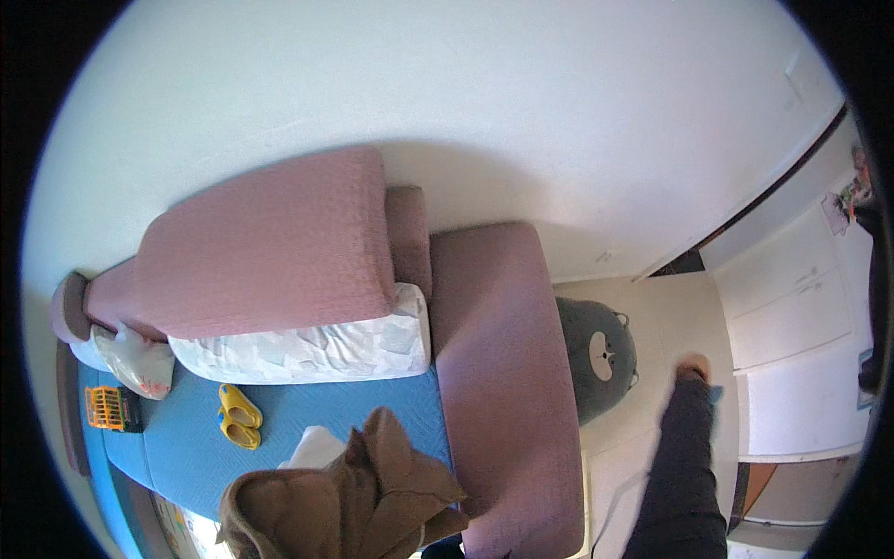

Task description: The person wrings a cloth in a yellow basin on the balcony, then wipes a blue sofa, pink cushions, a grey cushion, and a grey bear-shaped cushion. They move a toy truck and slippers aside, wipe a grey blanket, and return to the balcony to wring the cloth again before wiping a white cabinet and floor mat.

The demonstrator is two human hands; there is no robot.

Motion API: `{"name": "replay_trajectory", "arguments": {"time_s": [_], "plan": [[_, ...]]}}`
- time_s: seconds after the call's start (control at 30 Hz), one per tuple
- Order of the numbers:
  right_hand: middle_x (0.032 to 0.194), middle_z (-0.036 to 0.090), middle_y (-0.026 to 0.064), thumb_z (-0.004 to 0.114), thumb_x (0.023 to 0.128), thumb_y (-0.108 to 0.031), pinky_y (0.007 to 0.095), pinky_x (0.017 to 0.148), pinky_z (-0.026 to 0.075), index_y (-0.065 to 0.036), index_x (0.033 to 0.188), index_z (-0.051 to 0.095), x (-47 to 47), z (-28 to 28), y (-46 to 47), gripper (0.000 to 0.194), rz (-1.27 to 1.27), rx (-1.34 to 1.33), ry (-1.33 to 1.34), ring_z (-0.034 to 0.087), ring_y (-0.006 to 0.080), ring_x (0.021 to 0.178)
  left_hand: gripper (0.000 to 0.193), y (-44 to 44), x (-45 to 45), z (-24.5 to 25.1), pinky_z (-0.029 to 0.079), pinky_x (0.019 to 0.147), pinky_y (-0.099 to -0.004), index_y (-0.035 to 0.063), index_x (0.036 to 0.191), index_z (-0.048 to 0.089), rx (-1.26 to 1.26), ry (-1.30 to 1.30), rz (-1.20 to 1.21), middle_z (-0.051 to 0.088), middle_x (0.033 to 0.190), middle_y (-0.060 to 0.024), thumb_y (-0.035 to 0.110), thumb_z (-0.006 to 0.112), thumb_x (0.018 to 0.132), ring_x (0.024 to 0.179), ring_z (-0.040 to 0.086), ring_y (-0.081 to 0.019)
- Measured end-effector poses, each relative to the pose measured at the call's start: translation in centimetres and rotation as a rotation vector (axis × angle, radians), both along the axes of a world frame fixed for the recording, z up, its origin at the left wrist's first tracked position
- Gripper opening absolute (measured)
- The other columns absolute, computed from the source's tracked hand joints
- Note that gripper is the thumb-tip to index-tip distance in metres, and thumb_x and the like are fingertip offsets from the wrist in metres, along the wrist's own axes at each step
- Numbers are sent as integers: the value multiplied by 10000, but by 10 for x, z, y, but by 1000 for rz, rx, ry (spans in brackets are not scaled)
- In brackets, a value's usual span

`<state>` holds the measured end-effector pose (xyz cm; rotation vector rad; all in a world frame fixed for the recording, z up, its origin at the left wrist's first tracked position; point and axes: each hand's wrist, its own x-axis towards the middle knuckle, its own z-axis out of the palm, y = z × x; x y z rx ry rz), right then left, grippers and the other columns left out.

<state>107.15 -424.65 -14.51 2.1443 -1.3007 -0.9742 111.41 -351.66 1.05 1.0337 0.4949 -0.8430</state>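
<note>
A brown cloth garment [335, 496], bunched and partly folded, fills the bottom of the view in front of the blue sofa seat. My left hand is out of view; whether it is behind the garment cannot be told. On the right, a dark sleeve [684, 475] reaches out over the pale floor. At its end is my right hand [693, 365], small and blurred, with no held thing visible. It is nearest the grey animal-face cushion [601, 360] on the floor, apart from it. A white cloth [314, 447] shows behind the garment on the seat.
A pink sofa backrest [272, 244] leans by the white wall [447, 84], above a patterned cushion [307, 349]. The pink armrest [506, 391] divides seat from floor. Yellow clogs [239, 417], an orange basket [106, 407] and a plastic bag [143, 363] lie left. White cabinets [789, 293] stand right.
</note>
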Motion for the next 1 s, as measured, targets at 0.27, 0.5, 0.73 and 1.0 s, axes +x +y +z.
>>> {"name": "replay_trajectory", "arguments": {"time_s": [0.27,0.5,0.73,1.0], "plan": [[1101,671,180,552,887,-320,458,872,503,-23,1071,681,-333,23,-50,373,142,267,-191,626,351,1036,515,-2,3,50,533,793,-350,-52,1215,516,-185,-144,-47,627,1090,-137,138,680,765,942,629,-240],[905,583,188,707,731,-195,441,763,467,-11,942,569,-151,54,73,312,199,436,-1303,572,378,875,520,-22,-7,72,525,801,-338,-39,1235,505,-250,-204,-63,627,1091,-126,129,678,774,941,627,-226],[1108,564,169,716,777,-183,459,890,441,-79,1045,661,117,41,179,293,774,640,-1321,534,378,1033,526,-38,-25,53,518,809,-326,-26,1255,494,-178,-81,-29,626,1092,-115,120,675,783,940,625,-212],[1182,547,33,742,760,-260,451,880,434,-139,1104,667,262,-61,253,373,1028,450,-820,533,298,1066,535,-51,-26,9,509,819,-312,-11,1278,482,-185,150,-29,625,1093,-102,110,672,793,939,622,-196]]}}
